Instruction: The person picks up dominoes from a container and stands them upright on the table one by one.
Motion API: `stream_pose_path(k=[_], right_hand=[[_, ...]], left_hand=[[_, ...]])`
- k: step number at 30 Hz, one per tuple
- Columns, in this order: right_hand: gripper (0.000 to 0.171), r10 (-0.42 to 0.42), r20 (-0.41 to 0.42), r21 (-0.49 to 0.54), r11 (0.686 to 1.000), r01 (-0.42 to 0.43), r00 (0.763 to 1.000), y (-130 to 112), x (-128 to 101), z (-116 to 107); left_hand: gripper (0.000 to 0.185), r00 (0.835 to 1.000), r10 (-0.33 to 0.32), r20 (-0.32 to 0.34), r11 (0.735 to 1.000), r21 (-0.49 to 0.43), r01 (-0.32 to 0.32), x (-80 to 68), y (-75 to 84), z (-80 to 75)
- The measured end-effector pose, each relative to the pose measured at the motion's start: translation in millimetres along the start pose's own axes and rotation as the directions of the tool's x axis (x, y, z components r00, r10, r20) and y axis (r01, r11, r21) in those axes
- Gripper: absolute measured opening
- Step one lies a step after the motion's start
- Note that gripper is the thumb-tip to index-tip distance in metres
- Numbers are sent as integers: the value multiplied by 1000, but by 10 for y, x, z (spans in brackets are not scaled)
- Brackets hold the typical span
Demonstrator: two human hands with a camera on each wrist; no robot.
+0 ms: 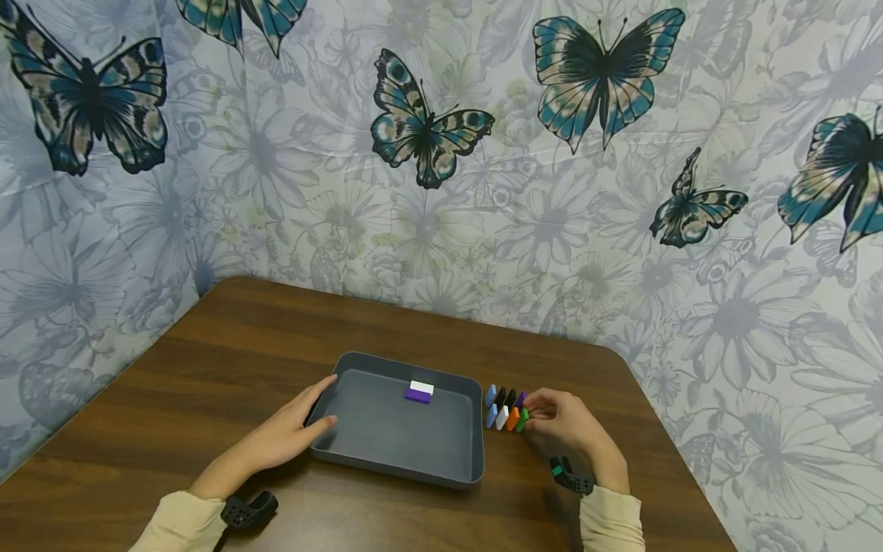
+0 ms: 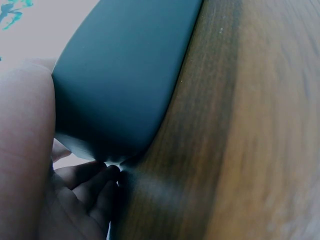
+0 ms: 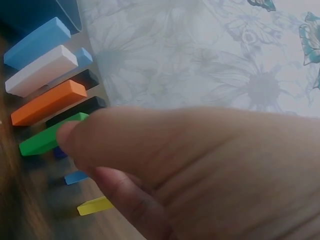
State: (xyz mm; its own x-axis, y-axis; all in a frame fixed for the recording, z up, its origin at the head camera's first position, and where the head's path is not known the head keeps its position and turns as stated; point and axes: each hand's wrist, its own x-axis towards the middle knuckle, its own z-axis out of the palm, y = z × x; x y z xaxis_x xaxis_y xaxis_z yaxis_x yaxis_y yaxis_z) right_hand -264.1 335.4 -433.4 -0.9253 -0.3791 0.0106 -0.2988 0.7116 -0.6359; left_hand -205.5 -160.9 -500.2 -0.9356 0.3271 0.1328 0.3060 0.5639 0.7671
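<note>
Right hand (image 1: 562, 420) pinched on green block (image 1: 523, 419), long axis pointed away toward wall. Left hand (image 1: 293, 431) laid open against tray (image 1: 476, 429) edge on surface (image 1: 228, 360).

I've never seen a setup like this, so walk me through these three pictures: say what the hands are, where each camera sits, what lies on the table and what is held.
No machine here: a person works with two bare hands, wearing one camera on the head and one on each wrist.

The wide picture is the head view, looking down at a brown wooden table. On it lies a grey tray holding a white block and a purple block, which touch. Right of the tray is a cluster of small coloured blocks.

The left hand rests against the tray's left rim with straight fingers; the left wrist view shows that tray wall close up.

The right hand has its grip on the green block at the cluster's end. The right wrist view shows light blue, white, orange and black blocks beside it, and a yellow block lying nearer.
</note>
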Motion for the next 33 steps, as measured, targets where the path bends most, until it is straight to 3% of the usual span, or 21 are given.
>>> stream_pose_path(k=[5, 15, 20, 33], right_hand=[[28, 7, -14, 7, 1000, -7, 1000, -32, -35, -40], [25, 33, -121, -25, 999, -36, 992, -127, -52, -86], [22, -26, -188, -51, 999, 16, 982, -209, -44, -81], [20, -168, -351, -69, 986, 153, 921, -342, 30, -24]], left_hand=[[75, 1000, -4, 1, 1000, -2, 4, 1, -13, 7], [75, 1000, -11, 2, 1000, -13, 11, 0, -22, 15], [75, 1000, 0, 0, 1000, 2, 0, 4, -16, 13], [75, 1000, -1, 0, 1000, -6, 1, -2, -8, 0]])
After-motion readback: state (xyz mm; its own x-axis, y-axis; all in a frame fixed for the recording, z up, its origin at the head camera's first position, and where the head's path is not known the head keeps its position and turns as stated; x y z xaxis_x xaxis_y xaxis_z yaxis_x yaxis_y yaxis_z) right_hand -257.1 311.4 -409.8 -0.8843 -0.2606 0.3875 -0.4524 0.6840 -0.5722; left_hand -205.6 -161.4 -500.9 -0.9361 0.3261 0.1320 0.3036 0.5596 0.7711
